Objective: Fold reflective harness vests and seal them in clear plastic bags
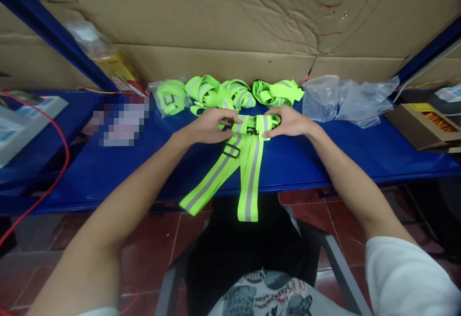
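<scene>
Between my hands is a neon-yellow reflective strap [251,162] with a grey stripe, partly folded at its upper end. Two lengths of it hang down over the table's front edge, and a black slide buckle [231,151] sits on the left one. My left hand [212,126] pinches the folded part from the left, thumb and fingers closed on it. On the other side, my right hand [286,123] grips the looped right end between thumb and fingers. Just behind lie several coiled straps [205,91] of the same kind.
A bagged coiled strap [171,97] lies left of the loose coils. Clear plastic bags [360,100] lie at the back right of the blue table [298,162], near an open cardboard box [428,124]. A bottle [104,56] leans at the back left. A red cable [61,138] curves along the left.
</scene>
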A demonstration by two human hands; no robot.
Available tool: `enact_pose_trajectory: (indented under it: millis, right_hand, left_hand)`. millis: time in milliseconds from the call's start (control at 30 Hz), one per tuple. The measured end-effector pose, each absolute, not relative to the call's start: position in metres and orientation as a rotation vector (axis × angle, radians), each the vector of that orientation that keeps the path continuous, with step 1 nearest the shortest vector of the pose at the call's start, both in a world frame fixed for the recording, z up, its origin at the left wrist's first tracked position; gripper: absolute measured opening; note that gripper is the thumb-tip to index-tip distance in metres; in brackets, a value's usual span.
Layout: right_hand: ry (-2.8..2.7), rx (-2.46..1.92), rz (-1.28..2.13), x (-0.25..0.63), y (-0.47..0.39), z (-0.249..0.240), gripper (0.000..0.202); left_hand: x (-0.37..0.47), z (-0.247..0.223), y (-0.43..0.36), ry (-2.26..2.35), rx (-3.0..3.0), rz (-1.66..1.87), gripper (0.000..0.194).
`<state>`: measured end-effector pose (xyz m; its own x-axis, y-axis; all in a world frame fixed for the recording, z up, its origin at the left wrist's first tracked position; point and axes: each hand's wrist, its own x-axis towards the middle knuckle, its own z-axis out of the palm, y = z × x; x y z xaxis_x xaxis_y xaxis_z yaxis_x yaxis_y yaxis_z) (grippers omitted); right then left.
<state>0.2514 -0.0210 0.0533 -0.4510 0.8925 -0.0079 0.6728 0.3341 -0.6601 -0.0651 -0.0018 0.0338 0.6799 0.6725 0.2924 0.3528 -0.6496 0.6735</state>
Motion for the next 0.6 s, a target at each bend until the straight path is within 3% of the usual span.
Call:
enact_pose_trajectory:
  millis: [167, 400, 600]
  right_hand:
    - [-2.268, -1.317, 0.661, 0.249, -0.022, 0.049, 0.061]
    - [-2.263, -1.285, 0.528, 0.245, -0.026, 0.045, 0.070]
    - [-2.326, -1.240, 0.289, 0.240, -0.026, 0.041, 0.071]
  left_hand:
    - [-0.063, 0.040, -0.004, 0.808, 2.188, 0.711, 0.040]
    - [-0.059, 0.024, 0.002, 0.980, 2.115, 0.723, 0.089]
    - [-0.062, 0.024, 0.010, 0.934, 1.771, 0.751, 0.084]
